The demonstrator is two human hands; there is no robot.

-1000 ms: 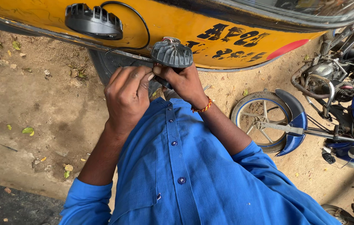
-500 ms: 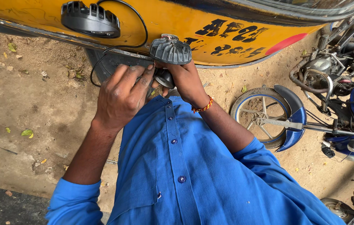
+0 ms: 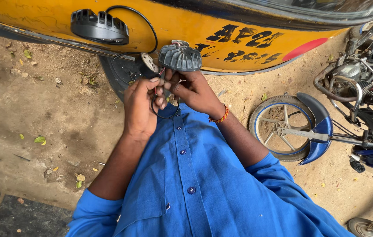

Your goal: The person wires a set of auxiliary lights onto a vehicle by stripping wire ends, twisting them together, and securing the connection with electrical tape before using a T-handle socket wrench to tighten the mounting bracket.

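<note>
Hands raised before a blue shirt [image 3: 204, 184], left hand [image 3: 140, 105] pinching a black wire [image 3: 162, 115] beside a tape roll [image 3: 148, 66], right hand [image 3: 193, 90] grasping a grey ribbed lamp [image 3: 180, 57], yellow vehicle body [image 3: 186, 22] behind, second lamp [image 3: 99, 26] mounted, blue motorcycle [image 3: 327, 127] right.

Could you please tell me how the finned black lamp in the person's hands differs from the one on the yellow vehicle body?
The held lamp is gripped from below by the right hand, with the left hand working its thin wires; the mounted lamp sits against the yellow vehicle body with no hand on it. The mounted lamp looks wider than the held one. A black cable loops from the mounted lamp; the held one trails loose wires. Both are dark, ribbed housings.
</note>
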